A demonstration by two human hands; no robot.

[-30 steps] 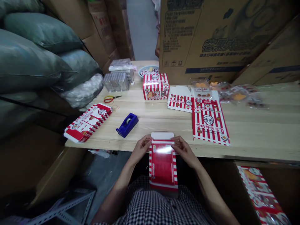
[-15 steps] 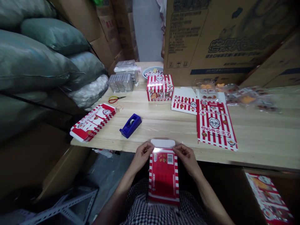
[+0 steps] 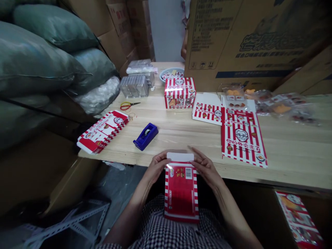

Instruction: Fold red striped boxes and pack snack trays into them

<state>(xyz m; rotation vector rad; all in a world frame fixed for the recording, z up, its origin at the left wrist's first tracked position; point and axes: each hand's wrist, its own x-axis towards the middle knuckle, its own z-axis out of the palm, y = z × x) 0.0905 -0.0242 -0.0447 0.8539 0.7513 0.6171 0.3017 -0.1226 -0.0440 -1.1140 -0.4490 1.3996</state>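
Observation:
A red box with striped edges (image 3: pixel 181 193) rests over my lap, its white end flap (image 3: pixel 180 157) pointing at the table edge. My left hand (image 3: pixel 157 166) pinches the upper left corner by the flap. At the upper right corner, my right hand (image 3: pixel 206 167) has its thumb against the box, with the index finger raised beyond the flap. A blue tape dispenser (image 3: pixel 145 136) lies on the table ahead to the left. Behind it stands an assembled striped box (image 3: pixel 180 92).
Flat striped cartons (image 3: pixel 103 131) are stacked at left, with scissors (image 3: pixel 129 105) behind them. More cartons (image 3: pixel 242 138) and clear bags (image 3: pixel 282 107) lie at right. A large cardboard box (image 3: pixel 233 41) stands at the back. Part of another person's arm (image 3: pixel 184 45) shows beside it.
My right index finger has lifted and stretched out above the flap. My left fingers have moved slightly inward along the flap. The view has shifted a little.

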